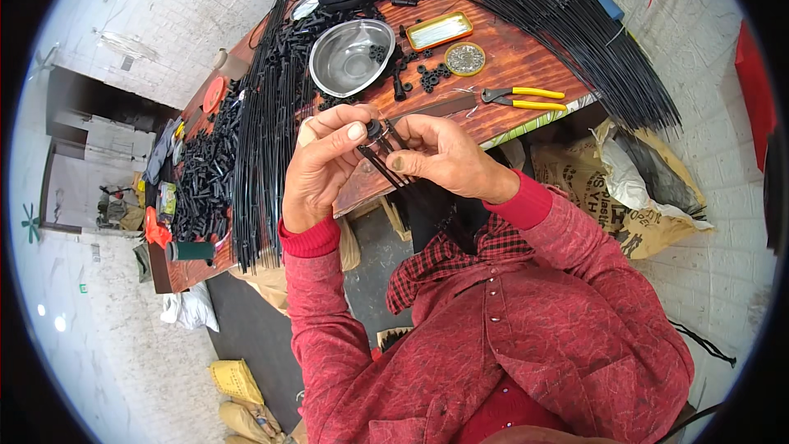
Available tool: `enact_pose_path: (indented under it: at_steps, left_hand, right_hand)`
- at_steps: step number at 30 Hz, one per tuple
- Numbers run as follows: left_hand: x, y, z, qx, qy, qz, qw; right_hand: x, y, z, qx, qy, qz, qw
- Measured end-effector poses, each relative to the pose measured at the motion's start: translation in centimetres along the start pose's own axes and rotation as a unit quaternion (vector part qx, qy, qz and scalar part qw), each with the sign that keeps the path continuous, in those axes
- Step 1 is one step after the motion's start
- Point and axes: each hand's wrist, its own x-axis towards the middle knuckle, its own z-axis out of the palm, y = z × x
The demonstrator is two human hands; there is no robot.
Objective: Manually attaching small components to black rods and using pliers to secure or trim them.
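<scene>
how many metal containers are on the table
3: a steel bowl behind the hands, a flat rectangular tin to its right, and a small round tin near the pliers. Others may hide under the black parts.

Small black cap (374,127) atop tilted thin black rods (386,160).

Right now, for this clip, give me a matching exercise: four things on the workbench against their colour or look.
Things:
1. bowl
2. pliers
3. flat tin
4. small part in the fingers

Looks:
a. black
b. shiny steel
c. yellow handles
d. orange rim

Pairs: 1-b, 2-c, 3-d, 4-a
</scene>
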Motion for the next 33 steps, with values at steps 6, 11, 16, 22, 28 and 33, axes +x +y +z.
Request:
enact_pose_path:
  at_steps: [6,11,16,22,28,33]
  left_hand:
    - [-0.3,-0.9,-0.5,-0.012,0.03,0.012,0.999]
    - [-0.4,-1.8,-0.5,-0.056,0.058,0.032,0.996]
    - [-0.5,-1.9,-0.3,-0.085,0.031,0.031,0.995]
    - [-1.1,-2.4,0.0,-0.096,0.024,0.036,0.994]
    - [-1.8,-2.4,0.2,-0.065,0.026,0.066,0.995]
    - [-1.9,-2.4,-0.2,-0.019,-0.017,0.09,0.996]
  right_hand:
    - [0.2,0.2,-0.2,0.024,-0.003,0.0,1.0]
    - [0.4,0.0,-0.6,0.051,-0.023,0.014,0.998]
    - [0.4,-0.1,-0.8,0.08,-0.039,0.031,0.995]
    - [0.4,0.0,-0.8,0.088,-0.05,0.062,0.993]
    - [0.5,-0.2,-0.9,0.102,-0.046,0.068,0.991]
    - [0.2,-0.7,-0.7,0.108,-0.04,0.069,0.991]
